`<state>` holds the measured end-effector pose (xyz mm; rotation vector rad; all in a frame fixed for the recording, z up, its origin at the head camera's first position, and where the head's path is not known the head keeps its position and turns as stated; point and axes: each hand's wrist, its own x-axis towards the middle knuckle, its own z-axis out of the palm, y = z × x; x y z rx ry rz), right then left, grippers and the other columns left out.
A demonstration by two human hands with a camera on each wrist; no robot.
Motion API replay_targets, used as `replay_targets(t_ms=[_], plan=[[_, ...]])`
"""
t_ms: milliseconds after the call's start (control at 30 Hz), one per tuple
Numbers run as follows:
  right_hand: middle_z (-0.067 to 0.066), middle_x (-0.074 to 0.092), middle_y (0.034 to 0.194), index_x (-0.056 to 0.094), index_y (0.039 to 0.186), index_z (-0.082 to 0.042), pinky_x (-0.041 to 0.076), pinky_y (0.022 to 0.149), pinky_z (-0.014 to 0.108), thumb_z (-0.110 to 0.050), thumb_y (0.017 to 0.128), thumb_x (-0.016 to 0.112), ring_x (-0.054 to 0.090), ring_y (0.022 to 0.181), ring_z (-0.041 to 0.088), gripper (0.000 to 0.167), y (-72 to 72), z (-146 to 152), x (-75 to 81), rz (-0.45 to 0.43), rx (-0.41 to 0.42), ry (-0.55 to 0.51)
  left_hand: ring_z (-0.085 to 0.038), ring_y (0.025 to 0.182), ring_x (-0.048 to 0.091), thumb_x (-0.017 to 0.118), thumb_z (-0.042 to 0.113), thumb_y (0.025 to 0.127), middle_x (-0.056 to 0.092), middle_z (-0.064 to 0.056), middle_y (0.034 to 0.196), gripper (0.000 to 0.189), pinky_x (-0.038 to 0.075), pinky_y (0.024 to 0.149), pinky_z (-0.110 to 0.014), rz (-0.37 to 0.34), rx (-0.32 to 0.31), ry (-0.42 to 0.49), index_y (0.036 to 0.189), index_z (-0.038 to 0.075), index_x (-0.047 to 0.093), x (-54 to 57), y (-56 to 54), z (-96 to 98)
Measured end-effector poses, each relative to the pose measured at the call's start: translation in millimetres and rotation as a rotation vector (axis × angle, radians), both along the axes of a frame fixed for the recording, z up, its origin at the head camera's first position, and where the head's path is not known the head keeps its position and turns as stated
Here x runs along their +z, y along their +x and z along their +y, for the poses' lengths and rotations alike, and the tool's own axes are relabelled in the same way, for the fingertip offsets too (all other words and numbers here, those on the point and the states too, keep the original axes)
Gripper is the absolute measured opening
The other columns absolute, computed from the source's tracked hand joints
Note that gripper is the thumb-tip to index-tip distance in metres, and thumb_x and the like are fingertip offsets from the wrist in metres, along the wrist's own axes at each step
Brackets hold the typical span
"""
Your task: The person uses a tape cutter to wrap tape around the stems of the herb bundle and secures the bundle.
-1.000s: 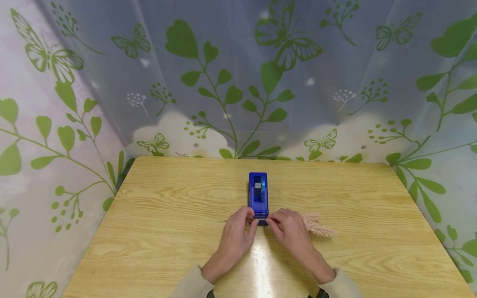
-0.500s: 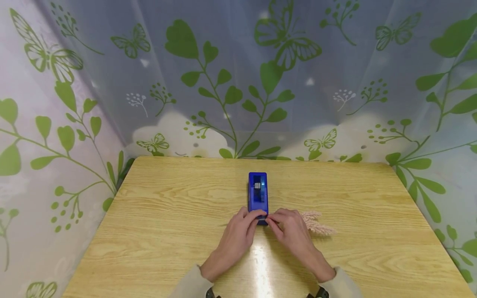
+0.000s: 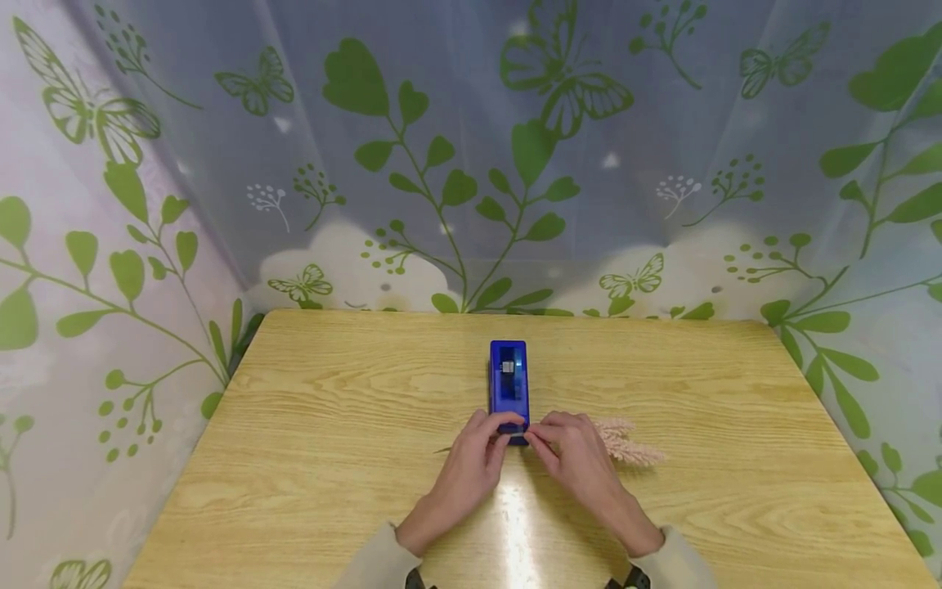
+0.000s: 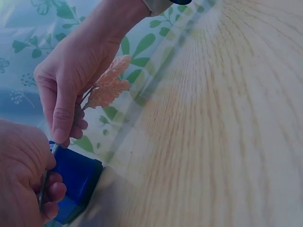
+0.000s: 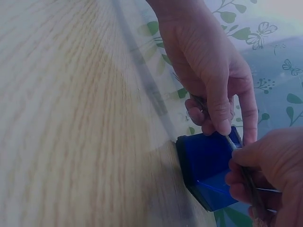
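Note:
A translucent blue tape dispenser (image 3: 509, 384) stands on the table, its near end between both hands. Just over that end, my left hand (image 3: 471, 458) holds the thin stem (image 5: 248, 182) of a dried flower with fluffy pale pink heads (image 3: 625, 444). Its index finger reaches across the dispenser's near end. Thumb and fingers of my right hand (image 3: 577, 454) pinch the same stem close to the left fingertips. The pink heads stick out past the right hand, and the stem's tail shows left of the left hand. A pale bit lies between the fingertips; whether it is tape I cannot tell.
The wood-grain table (image 3: 331, 393) runs back to a hanging curtain (image 3: 471, 164) printed with green leaves and butterflies. More of this printed cloth hangs at the left and right sides.
My left index finger has stretched rightward over the dispenser's near end, closer to the right fingertips. The right hand, the dispenser and the flower heads have hardly moved.

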<state>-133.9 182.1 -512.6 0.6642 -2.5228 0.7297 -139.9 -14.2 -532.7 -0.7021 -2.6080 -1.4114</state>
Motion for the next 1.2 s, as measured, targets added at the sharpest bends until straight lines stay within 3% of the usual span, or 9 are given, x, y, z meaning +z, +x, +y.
replay_targets(t_ms=[800,1200], plan=[[-0.002,0.070,0.077,0.084,0.091,-0.005,0.045,0.063,0.026,-0.003,0.083,0.086,0.053,0.064,0.004,0.008,-1.4,-0.5,-0.7,-0.018,0.032,0.021,-0.005,0.071,0.048,0.066,-0.005,0.098,0.054,0.002,0.092,0.039,0.048,0.061,-0.020,-0.032,-0.022,0.050,0.129,0.019,0.068,-1.2,-1.8,-2.8],[-0.003,0.069,0.078,0.084,0.091,-0.006,0.044,0.065,0.025,-0.005,0.088,0.083,0.052,0.066,0.003,0.004,-2.2,0.3,0.8,-0.069,0.038,0.028,-0.005,0.068,0.045,0.065,-0.004,0.099,0.051,0.003,0.088,0.038,0.044,0.058,-0.019,-0.054,-0.046,0.055,0.130,0.019,0.070,2.9,-4.1,-4.5]])
